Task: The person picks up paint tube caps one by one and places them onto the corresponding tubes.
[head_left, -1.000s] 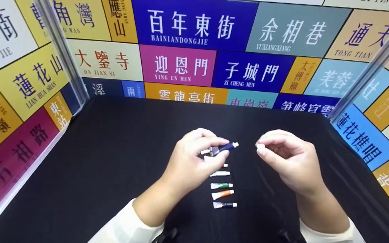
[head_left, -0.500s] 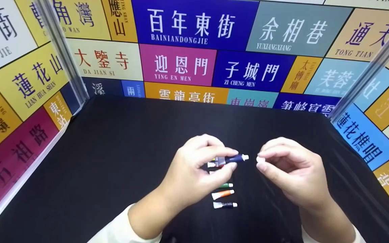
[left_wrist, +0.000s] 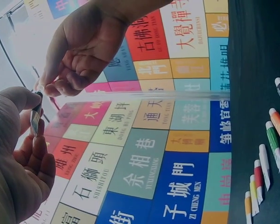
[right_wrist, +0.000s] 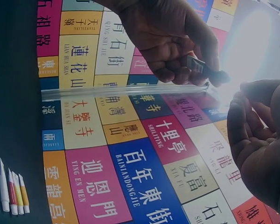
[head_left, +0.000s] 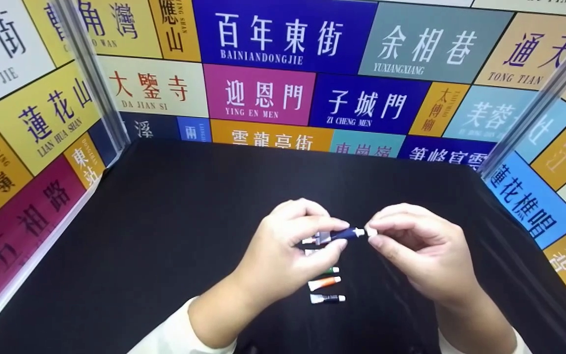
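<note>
blue tube is held above the black table, just above the row of tubes lying there. left hand pinches it at the flat crimped end, nozzle pointing right. right hand pinches a small white cap right at the nozzle tip, touching or nearly so; can't tell if it's threaded on.

handling, my read: tube is tiny, light, soft-walled metal or plastic, so squeeze the body and paint comes out while uncapped. hold by the crimp or shoulder, not mid-body. cap is small and slick, easy to drop and lose on the dark cloth.

row below the blue tube: green tube, orange tube, black tube; more of the row is hidden behind the left hand. left wrist view shows the rest of the row incl. red and yellow ones. print on the tube labels is too small to read.

walls behind the blue tube carry street-sign panels: "bainiandongjie", "ying en men", "zi cheng men", "yuxiangxiang", "da jian si", "lian hua shan", "tong tian".
</note>
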Action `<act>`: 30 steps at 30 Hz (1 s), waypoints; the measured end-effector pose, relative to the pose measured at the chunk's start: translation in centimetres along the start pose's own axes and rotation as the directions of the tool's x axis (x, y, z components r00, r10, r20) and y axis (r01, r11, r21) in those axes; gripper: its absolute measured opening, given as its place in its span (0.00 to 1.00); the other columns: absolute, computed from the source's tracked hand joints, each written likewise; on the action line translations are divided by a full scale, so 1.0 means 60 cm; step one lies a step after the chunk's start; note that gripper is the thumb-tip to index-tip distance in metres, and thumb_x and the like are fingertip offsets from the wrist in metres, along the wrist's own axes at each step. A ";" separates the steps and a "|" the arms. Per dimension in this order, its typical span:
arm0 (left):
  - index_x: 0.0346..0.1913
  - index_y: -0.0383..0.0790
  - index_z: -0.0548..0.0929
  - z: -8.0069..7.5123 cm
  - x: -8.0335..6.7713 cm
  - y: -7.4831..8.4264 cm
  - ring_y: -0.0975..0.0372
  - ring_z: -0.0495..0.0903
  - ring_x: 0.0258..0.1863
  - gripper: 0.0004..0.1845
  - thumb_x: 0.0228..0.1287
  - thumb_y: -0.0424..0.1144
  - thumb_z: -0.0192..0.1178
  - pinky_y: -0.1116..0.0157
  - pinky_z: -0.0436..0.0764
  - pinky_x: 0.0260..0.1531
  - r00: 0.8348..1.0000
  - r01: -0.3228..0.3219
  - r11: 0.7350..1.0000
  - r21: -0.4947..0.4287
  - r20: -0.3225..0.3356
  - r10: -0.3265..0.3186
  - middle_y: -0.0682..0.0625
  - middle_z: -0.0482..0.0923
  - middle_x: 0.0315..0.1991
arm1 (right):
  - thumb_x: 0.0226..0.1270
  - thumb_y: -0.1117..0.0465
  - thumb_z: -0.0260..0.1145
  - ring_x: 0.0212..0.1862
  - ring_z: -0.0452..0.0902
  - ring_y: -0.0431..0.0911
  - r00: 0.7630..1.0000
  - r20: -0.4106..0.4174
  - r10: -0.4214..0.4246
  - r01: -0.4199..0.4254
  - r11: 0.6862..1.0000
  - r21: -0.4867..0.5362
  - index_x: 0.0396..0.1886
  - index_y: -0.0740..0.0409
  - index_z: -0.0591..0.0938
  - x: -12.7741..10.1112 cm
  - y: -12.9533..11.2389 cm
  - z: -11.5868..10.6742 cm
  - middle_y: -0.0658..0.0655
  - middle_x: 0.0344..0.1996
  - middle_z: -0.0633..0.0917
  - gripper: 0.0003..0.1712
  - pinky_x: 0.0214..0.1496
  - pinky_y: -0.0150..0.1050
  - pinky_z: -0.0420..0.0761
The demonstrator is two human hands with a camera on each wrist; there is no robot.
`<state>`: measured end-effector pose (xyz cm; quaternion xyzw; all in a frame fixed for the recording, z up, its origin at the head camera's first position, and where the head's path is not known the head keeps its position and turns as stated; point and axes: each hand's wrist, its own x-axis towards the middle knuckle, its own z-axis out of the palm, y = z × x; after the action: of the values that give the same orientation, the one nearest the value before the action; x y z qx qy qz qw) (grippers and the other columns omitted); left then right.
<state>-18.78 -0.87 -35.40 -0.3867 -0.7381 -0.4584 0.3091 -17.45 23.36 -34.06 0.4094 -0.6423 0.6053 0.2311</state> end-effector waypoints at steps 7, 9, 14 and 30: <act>0.49 0.52 0.95 0.003 0.001 0.001 0.65 0.83 0.43 0.11 0.65 0.42 0.76 0.70 0.81 0.45 1.000 -0.012 1.000 0.003 -0.004 0.012 0.58 0.88 0.40 | 0.51 0.91 0.70 0.42 0.87 0.47 1.000 0.014 0.002 -0.002 1.000 -0.018 0.41 0.78 0.87 0.000 0.003 0.003 0.63 0.41 0.90 0.17 0.42 0.30 0.89; 0.49 0.51 0.95 0.005 0.000 0.002 0.65 0.83 0.42 0.11 0.65 0.41 0.76 0.70 0.81 0.45 1.000 -0.017 1.000 0.004 -0.004 0.017 0.57 0.88 0.40 | 0.52 0.90 0.70 0.43 0.87 0.47 1.000 0.024 -0.002 0.003 1.000 -0.023 0.41 0.77 0.88 0.000 0.005 0.004 0.64 0.40 0.90 0.17 0.44 0.31 0.89; 0.49 0.51 0.95 0.007 -0.001 0.001 0.66 0.83 0.42 0.10 0.65 0.41 0.76 0.71 0.80 0.44 1.000 -0.012 1.000 -0.002 0.004 0.012 0.58 0.88 0.39 | 0.56 0.84 0.74 0.42 0.86 0.49 0.999 0.035 0.000 0.002 0.999 -0.049 0.40 0.74 0.89 0.000 0.007 0.005 0.65 0.38 0.89 0.12 0.44 0.31 0.90; 0.49 0.52 0.95 0.015 -0.006 0.001 0.66 0.83 0.43 0.10 0.66 0.42 0.75 0.71 0.81 0.45 0.999 0.031 0.999 -0.026 0.038 -0.030 0.59 0.88 0.40 | 0.53 0.86 0.72 0.35 0.81 0.42 0.999 0.029 0.034 -0.027 0.978 -0.207 0.30 0.62 0.89 -0.002 0.017 0.002 0.56 0.30 0.87 0.16 0.34 0.27 0.83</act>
<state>-18.63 -0.12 -36.05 -0.3879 -0.7434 -0.4657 0.2829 -18.18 23.19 -34.78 0.3831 -0.7114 0.5323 0.2528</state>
